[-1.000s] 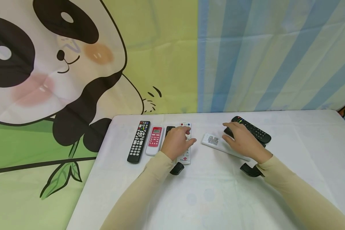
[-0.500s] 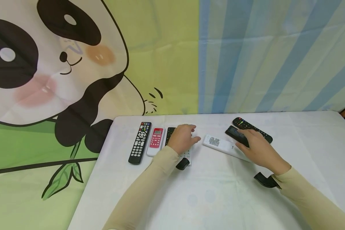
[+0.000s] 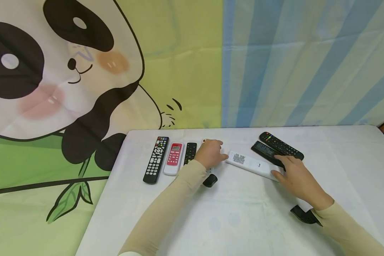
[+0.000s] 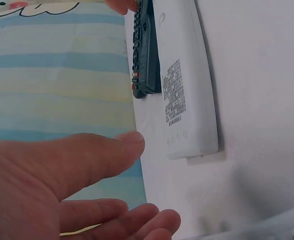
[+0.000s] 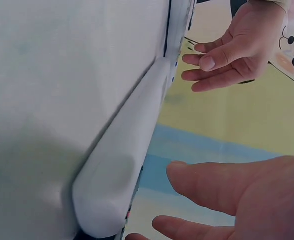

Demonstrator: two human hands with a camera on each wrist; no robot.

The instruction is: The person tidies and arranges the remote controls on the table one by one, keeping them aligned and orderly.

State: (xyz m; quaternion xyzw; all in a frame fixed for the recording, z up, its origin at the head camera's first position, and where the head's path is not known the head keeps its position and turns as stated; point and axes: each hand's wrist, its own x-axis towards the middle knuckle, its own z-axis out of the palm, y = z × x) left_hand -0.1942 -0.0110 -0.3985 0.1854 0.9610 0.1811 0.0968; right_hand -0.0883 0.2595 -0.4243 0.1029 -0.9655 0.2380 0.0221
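My left hand (image 3: 210,153) hovers with loose, spread fingers over a white remote control (image 3: 210,171), most of which it hides. In the left wrist view, its thumb and fingers hold nothing beside the end of another white remote (image 4: 187,135). That second remote (image 3: 248,163) lies face down at a slant, a printed square code on its back. My right hand (image 3: 299,179) is over its right end, thumb and fingers apart. Its fingertips overlap the near end of a small black remote (image 3: 265,151) in the head view. Behind lies a longer black remote (image 3: 281,145).
At the left, a long black remote (image 3: 156,160), a white remote with a red face (image 3: 174,159) and a smaller black remote (image 3: 190,152) stand in a row on the white-covered table (image 3: 243,220). A panda-printed cloth (image 3: 179,64) hangs along the back edge.
My right hand has drawn back toward the lower right, uncovering more of the small black and white remotes. My left hand has shifted slightly right, exposing the smaller black remote in the row.
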